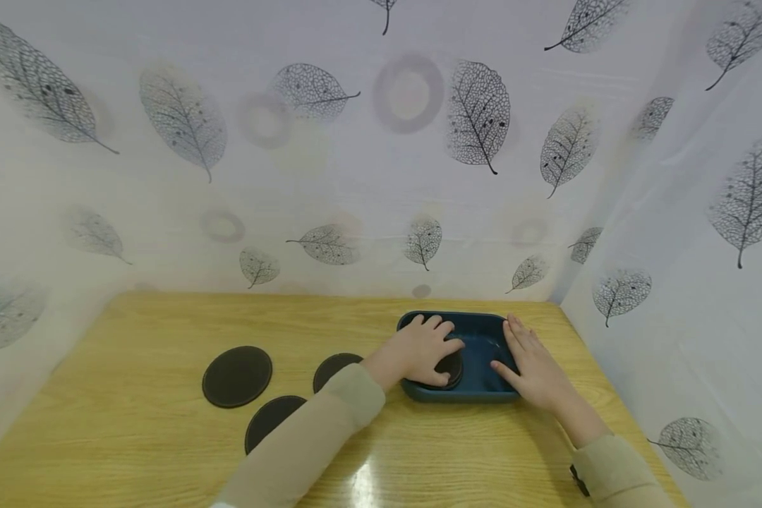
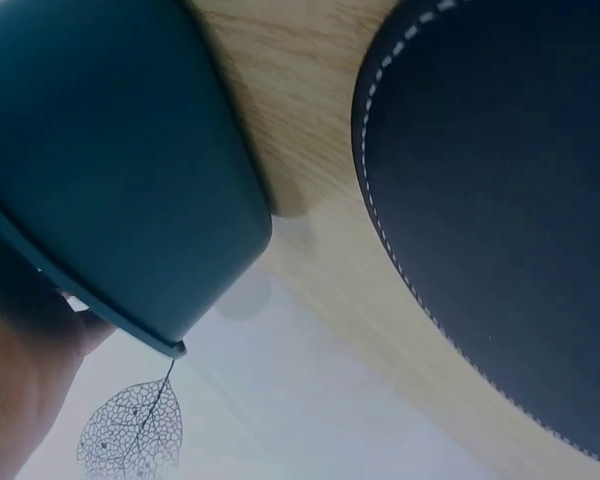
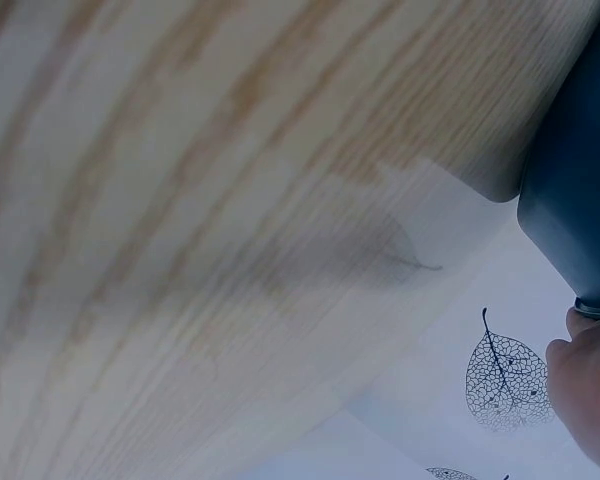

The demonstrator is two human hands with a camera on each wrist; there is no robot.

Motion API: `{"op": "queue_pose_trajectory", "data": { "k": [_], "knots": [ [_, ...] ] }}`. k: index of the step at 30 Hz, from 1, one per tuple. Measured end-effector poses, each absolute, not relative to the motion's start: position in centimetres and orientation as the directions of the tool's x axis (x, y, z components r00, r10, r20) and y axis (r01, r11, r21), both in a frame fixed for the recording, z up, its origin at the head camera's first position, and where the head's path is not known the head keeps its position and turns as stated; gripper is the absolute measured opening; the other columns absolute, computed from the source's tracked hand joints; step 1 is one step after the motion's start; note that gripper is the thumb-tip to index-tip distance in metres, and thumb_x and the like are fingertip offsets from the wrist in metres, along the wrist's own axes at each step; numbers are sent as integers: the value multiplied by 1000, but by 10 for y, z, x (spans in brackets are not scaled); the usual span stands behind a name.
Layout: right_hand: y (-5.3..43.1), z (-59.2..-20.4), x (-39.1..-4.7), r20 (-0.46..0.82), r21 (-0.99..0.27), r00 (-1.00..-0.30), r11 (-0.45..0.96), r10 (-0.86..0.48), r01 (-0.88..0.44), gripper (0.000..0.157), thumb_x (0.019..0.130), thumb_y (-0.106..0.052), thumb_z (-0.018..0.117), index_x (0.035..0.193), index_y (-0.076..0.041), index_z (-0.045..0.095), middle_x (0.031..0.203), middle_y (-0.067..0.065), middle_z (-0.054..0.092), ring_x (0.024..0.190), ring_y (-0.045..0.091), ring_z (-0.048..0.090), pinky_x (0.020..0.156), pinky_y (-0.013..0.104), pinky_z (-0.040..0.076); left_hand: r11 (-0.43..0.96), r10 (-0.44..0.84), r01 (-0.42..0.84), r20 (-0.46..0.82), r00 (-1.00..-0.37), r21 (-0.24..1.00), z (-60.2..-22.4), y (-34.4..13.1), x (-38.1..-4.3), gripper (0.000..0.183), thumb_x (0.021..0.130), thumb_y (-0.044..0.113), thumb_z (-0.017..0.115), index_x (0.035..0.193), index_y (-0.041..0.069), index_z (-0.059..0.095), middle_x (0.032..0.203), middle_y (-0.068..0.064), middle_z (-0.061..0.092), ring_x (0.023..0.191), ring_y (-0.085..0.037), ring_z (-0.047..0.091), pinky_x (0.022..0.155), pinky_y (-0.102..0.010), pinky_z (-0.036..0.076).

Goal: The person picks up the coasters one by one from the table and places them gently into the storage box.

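A dark teal rectangular box [image 1: 482, 353] stands at the back right of the wooden table. My left hand [image 1: 422, 349] reaches into its left part, fingers spread over black round coasters [image 1: 451, 368] that lie there; the hand covers most of them. In the left wrist view, the left hand [image 2: 20, 380] appears beyond the box rim. At the box's right end my right hand [image 1: 533, 367] grips the wall, thumb inside and fingers along the outer rim. The right wrist view catches part of the right hand [image 3: 590, 385] at the rim.
Left of the box lie a flat black coaster [image 1: 238, 377], another nearer coaster [image 1: 273, 420] and a third coaster [image 1: 335, 367], the last two partly hidden by my left sleeve. One coaster [image 2: 500, 200] shows pale edge stitching. Leaf-patterned curtains [image 1: 355, 176] border the table [image 1: 165, 324].
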State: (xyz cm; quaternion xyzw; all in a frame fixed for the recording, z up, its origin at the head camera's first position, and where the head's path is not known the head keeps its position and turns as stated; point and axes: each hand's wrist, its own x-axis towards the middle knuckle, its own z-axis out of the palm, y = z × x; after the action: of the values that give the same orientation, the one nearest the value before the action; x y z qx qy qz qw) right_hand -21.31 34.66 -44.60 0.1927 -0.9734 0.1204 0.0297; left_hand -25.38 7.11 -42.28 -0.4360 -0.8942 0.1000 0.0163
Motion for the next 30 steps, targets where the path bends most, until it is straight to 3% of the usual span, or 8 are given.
{"op": "queue_pose_trajectory", "data": {
  "k": [17,30],
  "knots": [
    [347,-446,-213,111,-216,-922,897,-371,-387,87,107,-44,59,164,11,23,174,32,16,161,50,19,128,67,19,587,787,772,-54,-615,-245,-408,39,-243,68,103,62,54,163,34,40,169,-5,38,154,-27,41,121,-48,42],
    [347,-448,-213,109,-206,-922,899,-372,-387,87,107,-44,59,164,10,23,173,32,17,160,50,20,128,66,20,579,810,792,26,-586,-193,-410,-5,-228,66,101,57,59,159,28,48,164,-10,45,152,-33,44,120,-55,43]
  ]
}}
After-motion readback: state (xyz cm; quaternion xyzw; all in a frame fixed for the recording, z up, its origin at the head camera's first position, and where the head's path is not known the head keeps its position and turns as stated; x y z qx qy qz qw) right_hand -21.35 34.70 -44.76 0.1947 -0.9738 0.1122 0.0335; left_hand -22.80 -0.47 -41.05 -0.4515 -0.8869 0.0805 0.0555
